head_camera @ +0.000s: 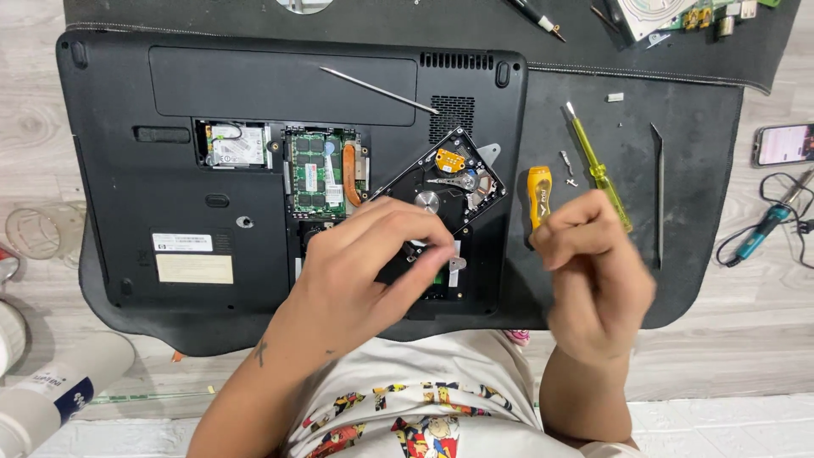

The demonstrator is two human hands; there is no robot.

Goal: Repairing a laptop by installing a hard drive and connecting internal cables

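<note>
Steadying an opened drive [441, 199] on the upturned laptop [170, 170], left hand [356, 271] fingers clamp it; right hand [593, 271] fingers curl together, apparently empty, beside a screwdriver [539, 195].

Opened hard drive [445, 203]: black rectangular casing, lid off, silver spindle hub and actuator arm exposed, orange flex patch near its 12 o'clock corner. Lies flat but rotated diagonally on the upturned laptop's underside, at 3 o'clock of the open memory bay. Its 7 o'clock end is hidden under fingers.
</note>
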